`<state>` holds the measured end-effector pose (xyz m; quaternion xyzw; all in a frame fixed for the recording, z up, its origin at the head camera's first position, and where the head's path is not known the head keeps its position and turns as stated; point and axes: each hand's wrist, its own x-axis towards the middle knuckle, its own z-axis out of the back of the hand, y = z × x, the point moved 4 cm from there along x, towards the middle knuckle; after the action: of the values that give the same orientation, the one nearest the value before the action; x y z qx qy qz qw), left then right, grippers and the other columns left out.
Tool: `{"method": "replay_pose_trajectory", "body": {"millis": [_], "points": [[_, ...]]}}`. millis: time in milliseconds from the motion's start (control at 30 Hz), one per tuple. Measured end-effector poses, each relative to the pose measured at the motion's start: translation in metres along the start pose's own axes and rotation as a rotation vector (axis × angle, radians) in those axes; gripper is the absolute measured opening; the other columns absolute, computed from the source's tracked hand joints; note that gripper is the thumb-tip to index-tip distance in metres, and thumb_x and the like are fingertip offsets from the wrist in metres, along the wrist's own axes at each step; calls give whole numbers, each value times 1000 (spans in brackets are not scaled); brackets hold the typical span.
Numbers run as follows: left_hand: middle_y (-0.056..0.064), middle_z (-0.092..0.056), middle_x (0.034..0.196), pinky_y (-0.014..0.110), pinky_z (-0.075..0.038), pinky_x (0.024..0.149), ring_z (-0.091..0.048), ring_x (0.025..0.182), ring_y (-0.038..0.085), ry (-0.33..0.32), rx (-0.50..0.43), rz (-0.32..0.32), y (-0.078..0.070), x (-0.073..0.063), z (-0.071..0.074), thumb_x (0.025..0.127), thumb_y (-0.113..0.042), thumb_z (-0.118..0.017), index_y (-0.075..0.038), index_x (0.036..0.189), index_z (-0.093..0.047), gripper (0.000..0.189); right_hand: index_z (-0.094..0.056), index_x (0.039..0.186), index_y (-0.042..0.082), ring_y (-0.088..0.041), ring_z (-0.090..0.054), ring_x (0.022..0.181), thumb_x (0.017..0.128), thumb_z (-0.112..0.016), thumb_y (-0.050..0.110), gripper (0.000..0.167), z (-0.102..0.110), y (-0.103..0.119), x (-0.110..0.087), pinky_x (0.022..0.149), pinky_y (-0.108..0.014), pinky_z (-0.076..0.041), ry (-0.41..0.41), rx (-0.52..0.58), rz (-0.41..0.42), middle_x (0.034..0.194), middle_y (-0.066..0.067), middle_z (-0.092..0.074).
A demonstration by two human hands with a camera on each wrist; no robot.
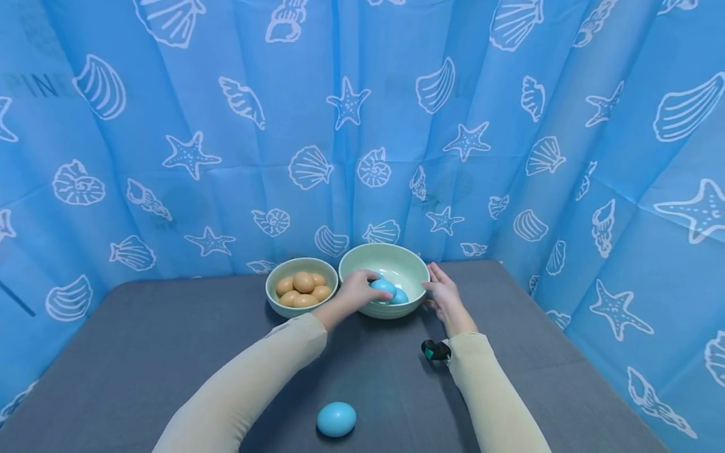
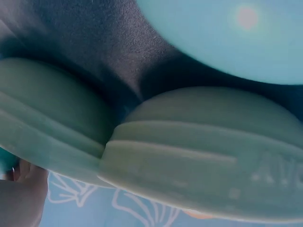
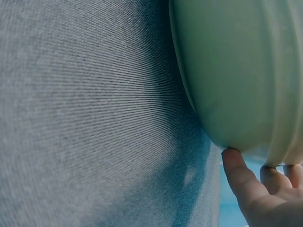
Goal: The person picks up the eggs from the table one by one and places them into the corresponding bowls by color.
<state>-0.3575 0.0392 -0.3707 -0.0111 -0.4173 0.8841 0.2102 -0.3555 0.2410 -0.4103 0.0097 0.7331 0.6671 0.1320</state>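
My left hand [image 1: 357, 290] reaches into the larger pale green bowl [image 1: 416, 277] and pinches a blue egg [image 1: 383, 288] between thumb and fingers. Beside that egg, another blue egg [image 1: 399, 296] lies in the bowl, and a little blue shows behind. At the bowl's right side, my right hand [image 1: 446, 297] grips the wall, thumb at the rim. In the right wrist view its fingers [image 3: 239, 177] touch the outside of the bowl [image 3: 236, 75]. One more blue egg [image 1: 337, 419] lies on the table near the front, away from both hands.
A smaller green bowl [image 1: 273, 303] holding several brown eggs [image 1: 304, 282] stands close on the left. Both bowls are on a dark grey table [image 1: 187, 352]. Behind hangs a blue curtain [image 1: 340, 157] with shell and starfish prints. A black strap [image 1: 435, 350] is at the right wrist.
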Motion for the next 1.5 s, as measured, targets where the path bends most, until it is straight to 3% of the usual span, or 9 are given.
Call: {"method": "replay_pose_trajectory", "body": {"millis": [233,567,833,1067,1200,1300,1500], "points": [[5,-69,114,33,-48,92,-62,105,21,72,186,39,1,11,-6,76,-33,-85,-6,117,-71,51,-13,157,16,-23,-14,147,101,-40,-2,65,0,3,0,109,-57,-30,0,-5,11,161,-1,-13],[-3,-65,125,34,-46,93,-56,117,17,231,376,54,4,20,-7,84,-34,-78,-17,124,-70,45,-15,157,17,-22,-16,146,101,-42,-1,64,-3,3,0,109,-56,-29,-4,8,7,161,0,-15],[-4,-63,128,33,-40,102,-51,125,18,336,377,82,3,23,-11,88,-18,-72,-18,123,-70,35,-15,157,17,-23,-17,146,101,-42,1,64,-4,2,-2,109,-56,-30,-10,-1,7,161,0,-15],[-4,-65,125,31,-40,101,-53,121,17,357,373,84,2,23,-13,89,-14,-68,-16,126,-68,37,-17,157,17,-21,-17,146,101,-43,0,64,-2,0,-2,108,-55,-32,-13,9,7,160,0,-16],[-1,-64,126,33,-40,103,-53,123,18,368,354,74,4,24,-14,91,-15,-68,-13,130,-64,40,-17,157,17,-22,-17,146,101,-44,0,64,-1,-1,-1,108,-56,-31,-10,9,8,160,0,-16],[4,-64,127,34,-41,103,-54,122,21,350,287,63,8,25,-14,89,-15,-71,-9,132,-61,45,-16,157,17,-22,-17,146,101,-43,1,64,0,-2,-1,108,-56,-31,-7,1,5,161,0,-16],[21,-60,128,36,-52,87,-57,115,31,248,-67,33,12,25,-6,85,-1,-71,5,130,-57,47,-15,157,17,-22,-17,146,101,-43,1,64,3,-2,0,108,-56,-31,-14,-8,8,161,0,-15]]}}
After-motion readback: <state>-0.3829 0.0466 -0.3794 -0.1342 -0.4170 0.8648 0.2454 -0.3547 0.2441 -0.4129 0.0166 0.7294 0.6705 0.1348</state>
